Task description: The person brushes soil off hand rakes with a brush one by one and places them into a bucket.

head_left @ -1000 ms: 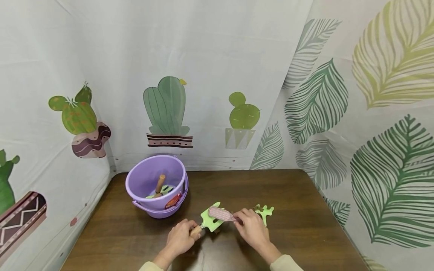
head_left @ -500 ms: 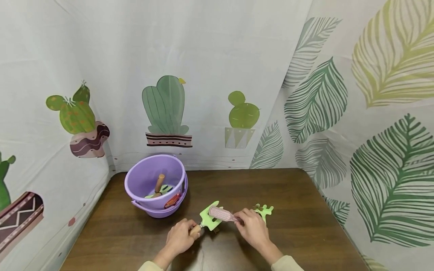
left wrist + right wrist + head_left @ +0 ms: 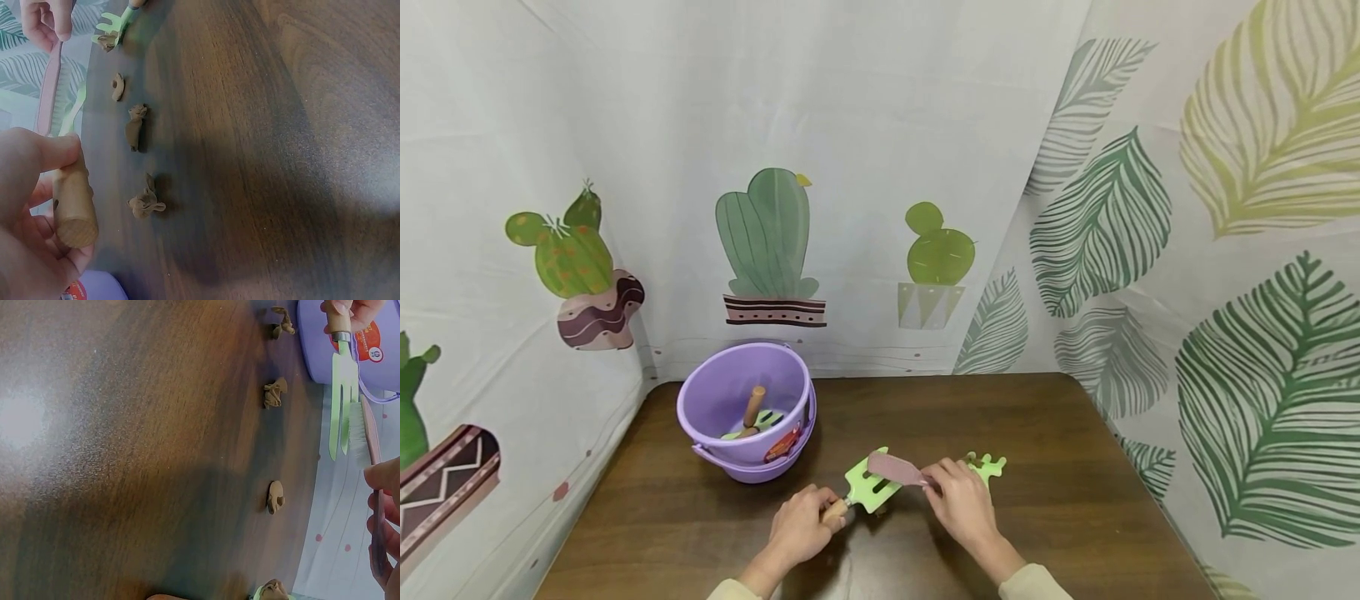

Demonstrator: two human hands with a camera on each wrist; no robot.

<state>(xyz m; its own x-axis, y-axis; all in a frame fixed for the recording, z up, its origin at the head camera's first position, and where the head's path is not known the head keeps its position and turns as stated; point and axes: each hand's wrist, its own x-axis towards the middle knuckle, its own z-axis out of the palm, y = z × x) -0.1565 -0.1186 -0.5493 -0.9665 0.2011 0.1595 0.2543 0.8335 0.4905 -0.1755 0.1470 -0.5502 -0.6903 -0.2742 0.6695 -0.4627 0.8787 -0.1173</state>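
My left hand (image 3: pixel 801 523) grips the wooden handle (image 3: pixel 76 206) of a light green garden hand fork (image 3: pixel 861 483), tines pointing away to the right. A pink brush (image 3: pixel 895 469) is in my right hand (image 3: pixel 964 508), pinched by its slim handle. Its smooth back faces up in the head view. White bristles (image 3: pixel 357 434) lie along the fork's tines in the right wrist view. Brown, clay-like clumps (image 3: pixel 135 128) lie in a row on the table below. Beyond my right hand is a small green hand rake (image 3: pixel 990 467), partly hidden, with a brown clump at its prongs.
A purple bucket (image 3: pixel 722 383) stands at the back left of the dark wooden table (image 3: pixel 1037 417). Inside it are a wooden tool handle (image 3: pixel 755 407) and green tool parts. Behind the table hangs a curtain (image 3: pixel 865 125) printed with cacti and leaves.
The brush in my right hand has turned over: its textured bristle side faced the head camera earlier, and now its smooth back does. My left hand and the fork stay nearly still.
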